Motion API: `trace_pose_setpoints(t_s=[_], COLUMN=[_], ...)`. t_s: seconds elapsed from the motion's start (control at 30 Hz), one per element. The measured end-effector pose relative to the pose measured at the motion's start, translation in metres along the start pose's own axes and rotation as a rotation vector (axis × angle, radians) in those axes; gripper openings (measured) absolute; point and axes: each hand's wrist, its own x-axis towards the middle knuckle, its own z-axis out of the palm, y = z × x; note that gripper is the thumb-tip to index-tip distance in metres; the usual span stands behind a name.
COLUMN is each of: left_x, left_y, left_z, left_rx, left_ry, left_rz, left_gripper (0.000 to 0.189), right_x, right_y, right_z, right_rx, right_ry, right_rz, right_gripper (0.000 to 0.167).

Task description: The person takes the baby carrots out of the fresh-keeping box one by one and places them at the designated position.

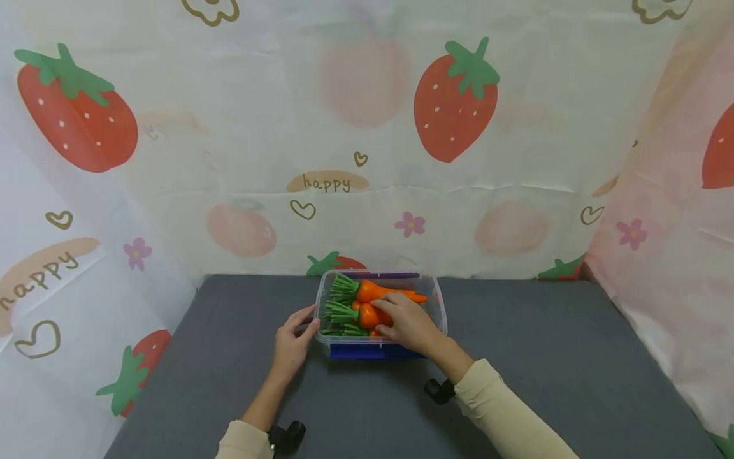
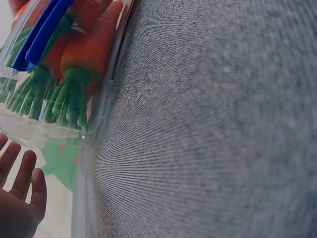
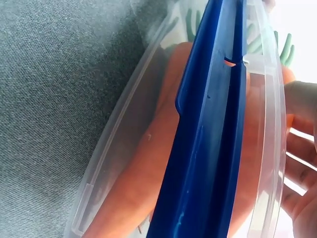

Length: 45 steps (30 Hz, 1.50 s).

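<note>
A clear plastic box (image 1: 438, 306) with blue clips (image 1: 373, 352) holds several orange carrots with green tops, their tops pointing left. My right hand (image 1: 408, 322) reaches into the box, its thumb and fingers around one carrot (image 1: 368, 315). Behind that one lies another carrot (image 1: 373, 291). At the box's left side is my left hand (image 1: 291, 344), fingertips at the rim and wall; in the left wrist view its fingers (image 2: 24, 173) look fairly straight and spread. The right wrist view shows a carrot (image 3: 143, 163) through the clear wall, and part of the right hand (image 3: 304, 148) beyond the rim.
The box stands near the back edge of a grey table (image 1: 533, 370). Behind and beside the table hangs a pale cloth (image 1: 367, 229) printed with strawberries, hearts and flowers. A dark wrist mount (image 1: 440, 390) shows below the right sleeve, another mount (image 1: 288, 437) beside the left.
</note>
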Motion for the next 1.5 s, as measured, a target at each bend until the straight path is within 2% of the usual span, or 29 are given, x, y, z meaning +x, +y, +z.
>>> trace_pose_setpoints(t_s=[0.07, 0.17, 0.23, 0.3, 0.37, 0.47, 0.53, 0.7, 0.9, 1.03, 1.27, 1.37, 1.5], left_x=[0.002, 0.003, 0.002, 0.000, -0.001, -0.001, 0.001, 0.001, 0.002, 0.001, -0.007, -0.009, -0.009], left_y=[-0.010, -0.016, -0.017, -0.007, -0.006, -0.007, -0.018, -0.018, -0.018, -0.013, 0.021, 0.025, 0.024], left_z=[0.002, 0.003, 0.004, 0.002, 0.002, 0.002, 0.004, 0.004, 0.003, 0.002, -0.004, -0.004, -0.004], left_rx=[-0.002, -0.007, -0.015, -0.011, -0.009, -0.005, -0.016, -0.034, -0.028, -0.016, -0.011, -0.009, -0.013], left_ry=[0.002, 0.004, 0.002, -0.005, 0.000, 0.007, 0.018, 0.008, 0.006, 0.019, -0.005, -0.003, 0.010], left_rz=[-0.002, 0.007, 0.009, 0.014, 0.024, 0.036, 0.037, 0.023, 0.009, 0.016, 0.014, 0.011, 0.032], left_gripper=[0.035, 0.035, 0.035, 0.035, 0.035, 0.035, 0.035, 0.035, 0.035, 0.035, 0.035, 0.035, 0.035], right_x=[0.000, -0.001, -0.001, -0.001, -0.002, -0.001, 0.000, 0.006, 0.011, 0.014, 0.013, 0.011, 0.007], right_y=[0.000, 0.000, 0.000, 0.001, 0.001, 0.002, 0.003, 0.003, 0.004, 0.010, 0.025, 0.033, 0.046], right_z=[-0.001, -0.002, -0.002, -0.002, -0.002, -0.001, -0.002, -0.012, -0.029, -0.042, -0.065, -0.073, -0.081], right_rx=[-0.002, -0.004, -0.006, -0.010, -0.006, -0.007, 0.003, 0.054, 0.122, 0.151, 0.168, 0.163, 0.166], right_ry=[0.008, 0.015, 0.016, 0.014, 0.008, 0.011, 0.023, 0.078, 0.094, 0.105, 0.115, 0.120, 0.139], right_rz=[-0.013, -0.030, -0.039, -0.039, -0.033, -0.015, -0.007, 0.005, 0.044, 0.069, 0.108, 0.123, 0.148], right_gripper=[0.042, 0.042, 0.042, 0.042, 0.042, 0.042, 0.042, 0.043, 0.046, 0.046, 0.045, 0.045, 0.044])
